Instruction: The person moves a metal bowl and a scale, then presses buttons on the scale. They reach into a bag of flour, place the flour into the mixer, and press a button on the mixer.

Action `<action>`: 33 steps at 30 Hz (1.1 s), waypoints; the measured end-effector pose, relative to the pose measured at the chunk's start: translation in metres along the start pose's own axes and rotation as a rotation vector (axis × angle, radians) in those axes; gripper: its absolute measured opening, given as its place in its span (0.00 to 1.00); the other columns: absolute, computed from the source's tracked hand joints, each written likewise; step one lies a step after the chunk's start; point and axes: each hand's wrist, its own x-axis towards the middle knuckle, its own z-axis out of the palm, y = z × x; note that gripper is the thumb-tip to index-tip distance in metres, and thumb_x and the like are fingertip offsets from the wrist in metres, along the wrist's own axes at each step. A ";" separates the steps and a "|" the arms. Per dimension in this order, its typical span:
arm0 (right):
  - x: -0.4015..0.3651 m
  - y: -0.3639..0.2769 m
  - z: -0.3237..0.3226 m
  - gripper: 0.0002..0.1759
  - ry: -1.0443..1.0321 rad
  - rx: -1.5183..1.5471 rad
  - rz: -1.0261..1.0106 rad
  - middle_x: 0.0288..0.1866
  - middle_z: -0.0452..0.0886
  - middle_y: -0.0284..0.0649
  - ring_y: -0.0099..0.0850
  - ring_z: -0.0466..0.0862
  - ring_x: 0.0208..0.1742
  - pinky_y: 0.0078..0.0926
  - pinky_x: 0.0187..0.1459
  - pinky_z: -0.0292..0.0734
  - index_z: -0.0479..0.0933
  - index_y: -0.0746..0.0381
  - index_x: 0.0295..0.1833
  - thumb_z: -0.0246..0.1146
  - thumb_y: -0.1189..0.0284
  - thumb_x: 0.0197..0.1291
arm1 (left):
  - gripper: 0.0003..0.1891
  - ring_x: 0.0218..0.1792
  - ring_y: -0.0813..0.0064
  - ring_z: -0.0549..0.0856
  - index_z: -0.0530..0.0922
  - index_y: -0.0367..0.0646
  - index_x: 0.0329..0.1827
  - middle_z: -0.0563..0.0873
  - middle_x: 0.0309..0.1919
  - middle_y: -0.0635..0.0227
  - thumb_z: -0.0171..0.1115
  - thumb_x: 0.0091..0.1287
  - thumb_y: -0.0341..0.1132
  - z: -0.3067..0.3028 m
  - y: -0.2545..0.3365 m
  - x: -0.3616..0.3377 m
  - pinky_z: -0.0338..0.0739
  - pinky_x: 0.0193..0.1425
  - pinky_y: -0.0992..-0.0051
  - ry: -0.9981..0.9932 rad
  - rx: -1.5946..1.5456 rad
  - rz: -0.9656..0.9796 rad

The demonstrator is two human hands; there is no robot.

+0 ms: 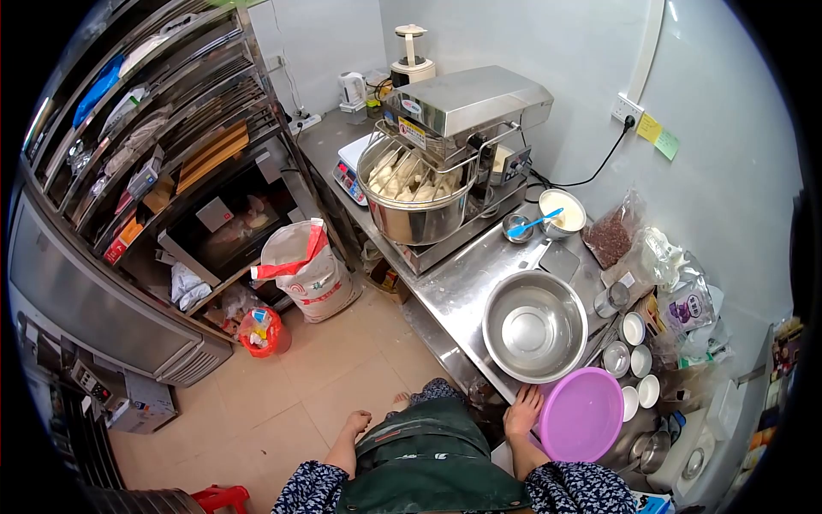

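Note:
My right hand (pixel 523 415) rests with its fingers spread on the edge of the steel table (pixel 467 291), touching or close beside a purple round basin (pixel 582 415). Just beyond it sits a large steel bowl (pixel 535 326) that looks to hold clear liquid. My left hand (pixel 358 421) hangs beside the dark green apron (pixel 432 454), fingers curled, and whether anything is in them is too small to tell. Farther back, a steel dough mixer (pixel 419 184) has pale dough under its wire guard.
A flour sack (pixel 312 278) and a red bin (pixel 265 334) stand on the floor before the tray rack (pixel 171 111). Small white bowls (pixel 633 329), bags and a jar (pixel 611 299) line the wall. A red stool (pixel 221 499) is at the lower left.

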 end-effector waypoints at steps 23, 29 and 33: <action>-0.001 0.001 0.002 0.38 -0.018 -0.003 0.005 0.63 0.57 0.53 0.47 0.54 0.66 0.43 0.67 0.43 0.55 0.68 0.63 0.56 0.70 0.43 | 0.13 0.32 0.72 0.79 0.77 0.45 0.44 0.81 0.33 0.66 0.57 0.56 0.36 -0.001 -0.002 0.001 0.76 0.29 0.71 -0.022 -0.039 -0.002; -0.001 0.002 0.007 0.38 -0.014 -0.023 0.005 0.63 0.57 0.53 0.47 0.54 0.66 0.43 0.67 0.43 0.55 0.68 0.63 0.56 0.69 0.43 | 0.13 0.32 0.72 0.79 0.78 0.45 0.44 0.81 0.33 0.66 0.57 0.56 0.36 -0.001 -0.002 0.000 0.75 0.30 0.72 -0.021 -0.039 -0.003; -0.001 0.002 0.007 0.38 -0.008 -0.024 0.002 0.63 0.57 0.53 0.47 0.54 0.66 0.43 0.67 0.42 0.56 0.68 0.63 0.56 0.69 0.42 | 0.13 0.31 0.72 0.79 0.78 0.45 0.44 0.81 0.33 0.66 0.57 0.56 0.35 -0.001 -0.001 -0.001 0.75 0.30 0.72 -0.019 -0.050 -0.006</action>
